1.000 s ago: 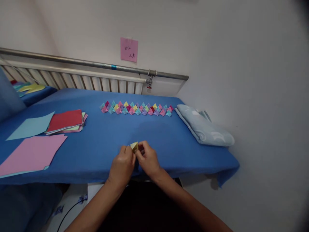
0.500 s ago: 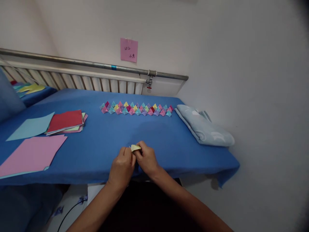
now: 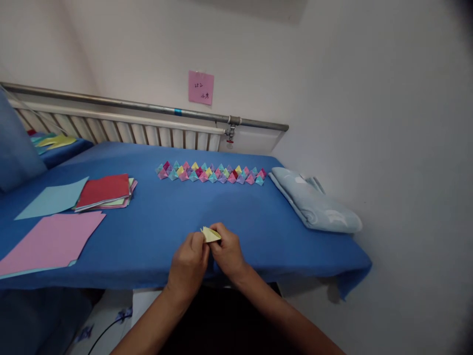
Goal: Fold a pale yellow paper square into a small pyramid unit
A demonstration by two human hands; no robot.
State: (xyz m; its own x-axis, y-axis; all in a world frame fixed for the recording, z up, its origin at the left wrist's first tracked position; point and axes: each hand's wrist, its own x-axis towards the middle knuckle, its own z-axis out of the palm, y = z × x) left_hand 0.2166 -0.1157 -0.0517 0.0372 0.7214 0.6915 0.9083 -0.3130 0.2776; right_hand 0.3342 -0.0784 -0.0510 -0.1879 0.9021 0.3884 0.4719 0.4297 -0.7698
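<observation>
A small piece of folded yellow paper (image 3: 211, 235) is held between both hands, close to the front edge of the blue-covered table (image 3: 158, 217). My left hand (image 3: 189, 261) is closed, pinching its left side between thumb and fingers. On the other side my right hand (image 3: 228, 250) grips it, with the thumb below and the index finger behind. The undersides of the fingers are hidden. Further back lie rows of small folded paper pieces (image 3: 222, 178) in pink, blue, yellow, purple and red, set close together.
At the left are a stack topped with red paper (image 3: 105, 190), a light blue sheet (image 3: 53, 198) and pink sheets (image 3: 53, 241). A folded light blue cloth (image 3: 314, 202) lies at the right. Behind the table run a radiator (image 3: 148, 134) and a metal pipe (image 3: 129, 104).
The yellow paper now shows more of its surface between the hands and has turned slightly. The whole view has shifted a little, so everything sits lower.
</observation>
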